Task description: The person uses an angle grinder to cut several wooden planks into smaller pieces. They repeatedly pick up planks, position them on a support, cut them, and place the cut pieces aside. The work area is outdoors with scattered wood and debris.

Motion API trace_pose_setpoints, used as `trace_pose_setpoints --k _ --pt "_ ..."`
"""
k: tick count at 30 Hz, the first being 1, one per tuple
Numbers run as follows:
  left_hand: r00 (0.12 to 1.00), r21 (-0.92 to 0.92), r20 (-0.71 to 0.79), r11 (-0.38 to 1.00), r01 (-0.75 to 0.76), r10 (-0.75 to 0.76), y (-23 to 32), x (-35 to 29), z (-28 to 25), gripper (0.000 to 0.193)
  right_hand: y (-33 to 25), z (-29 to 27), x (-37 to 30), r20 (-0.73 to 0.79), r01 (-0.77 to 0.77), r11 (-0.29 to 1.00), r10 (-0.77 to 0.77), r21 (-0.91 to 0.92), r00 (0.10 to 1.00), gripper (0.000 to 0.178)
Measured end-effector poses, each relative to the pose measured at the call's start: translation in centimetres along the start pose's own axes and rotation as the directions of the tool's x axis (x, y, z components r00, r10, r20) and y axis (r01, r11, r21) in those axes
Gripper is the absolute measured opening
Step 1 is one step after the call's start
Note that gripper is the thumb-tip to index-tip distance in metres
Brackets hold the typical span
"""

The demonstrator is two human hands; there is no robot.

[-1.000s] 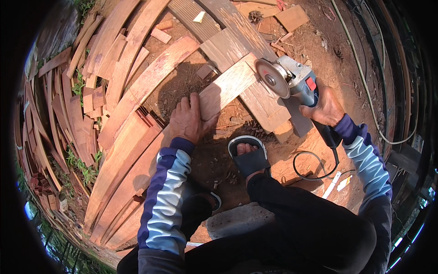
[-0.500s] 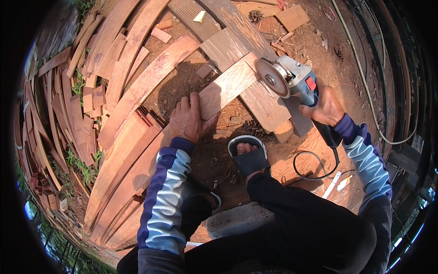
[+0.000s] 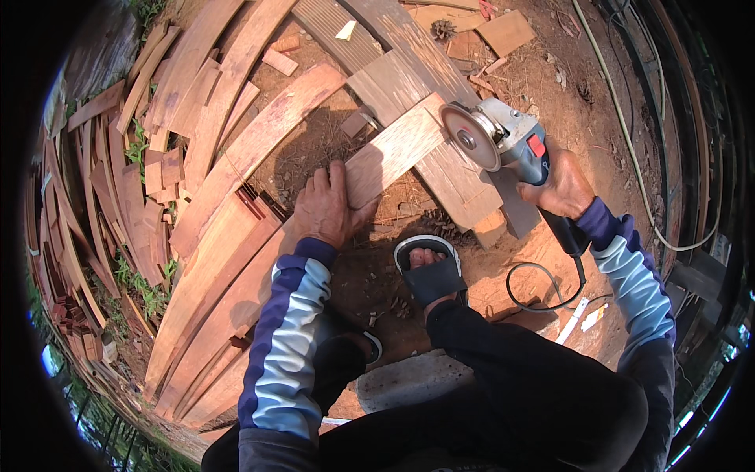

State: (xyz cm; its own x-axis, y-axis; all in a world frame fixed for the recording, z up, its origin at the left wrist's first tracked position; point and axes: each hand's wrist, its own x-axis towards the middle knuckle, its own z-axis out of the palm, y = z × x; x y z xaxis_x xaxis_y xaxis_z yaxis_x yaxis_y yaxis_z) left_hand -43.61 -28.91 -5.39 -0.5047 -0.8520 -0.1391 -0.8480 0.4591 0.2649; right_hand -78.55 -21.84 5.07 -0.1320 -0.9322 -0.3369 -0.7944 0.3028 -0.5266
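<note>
Sunlit reddish-brown ground (image 3: 562, 118) spreads outdoors under everything, dusted with dry needles and scraps. From eight to eleven o'clock rises a jumbled stack of wood (image 3: 132, 208), pinkish to tan, with tufts of green between the pieces. Long boards (image 3: 259, 141) lie at its near side, their edges bowed by the lens.

Weathered boards (image 3: 413, 55) run from twelve o'clock down to the right of centre, and across them, just above the middle, rests the plank (image 3: 401, 149). It is short, flat and straight-edged. Its far part is pale and streaked with light, broken grain; its near part is in shadow and looks duller, pinkish brown.

At two o'clock is the angle grinder (image 3: 515, 145), with a silvery head, dark blue-green body and red switch. Its round, brownish disc (image 3: 470, 138) stands tilted right beside the plank's far end; whether they touch, I cannot tell.

The right hand (image 3: 560, 187) has its grip wrapped around the grinder's body. Toward ten o'clock, the left hand (image 3: 322, 206) has its grip clasped on the plank's near end, thumb along the lower edge.

A black sandal (image 3: 432, 275) sits at four o'clock; a pine cone (image 3: 442, 30) lies past twelve.
</note>
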Motion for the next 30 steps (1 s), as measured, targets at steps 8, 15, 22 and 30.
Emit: trace_pose_setpoints --k 8,15,22,30 --pt "1.000 -0.004 -0.007 1.000 0.007 -0.007 0.0 0.0 0.1 0.080 -0.6 -0.6 0.3 0.122 -0.126 0.992 0.129 -0.025 0.984 0.072" --pt "1.000 0.007 0.022 1.000 0.022 -0.023 0.0 0.0 0.5 0.082 0.2 -0.4 0.3 0.108 -0.128 0.991 0.132 -0.042 0.985 0.072" --pt "0.998 0.003 0.060 1.000 0.023 -0.023 0.2 0.2 -0.1 0.082 0.4 -0.3 0.3 0.085 -0.116 0.989 0.123 -0.089 0.989 0.073" --pt "0.998 0.010 0.057 1.000 0.014 -0.014 0.1 0.2 -0.1 0.080 0.1 -0.3 0.3 0.069 -0.092 0.993 0.097 -0.078 0.993 0.068"
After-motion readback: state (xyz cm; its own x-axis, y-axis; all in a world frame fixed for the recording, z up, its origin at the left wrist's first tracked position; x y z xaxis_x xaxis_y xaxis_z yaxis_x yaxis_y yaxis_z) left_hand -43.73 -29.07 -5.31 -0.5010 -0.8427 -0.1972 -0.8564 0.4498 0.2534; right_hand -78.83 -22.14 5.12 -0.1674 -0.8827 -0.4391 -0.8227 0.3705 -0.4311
